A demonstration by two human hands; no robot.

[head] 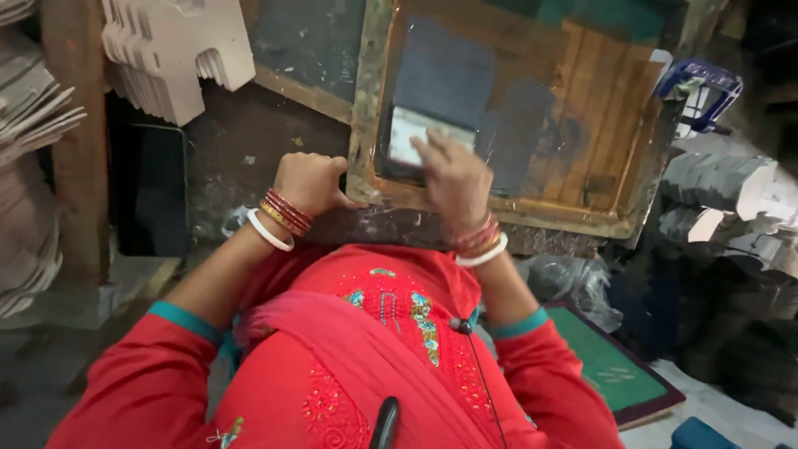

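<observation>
Paint-stained bench [249,158] under wooden screen frame [366,133]

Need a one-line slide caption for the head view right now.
Left hand grips the corner of a wooden-framed printing screen while the right hand presses a squeegee across it.

Wooden frame [366,108], paint-stained and rough, around a dark matt mesh screen [465,83]; pale card [407,133] beneath, smooth; far-left stacked cardboard pieces [179,50], matt white; right clamp [702,87], glossy blue plastic.

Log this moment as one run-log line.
left hand: grips corner of wooden screen frame | right hand: presses on white squeegee inside frame | stacked white card pieces: upper left
</observation>
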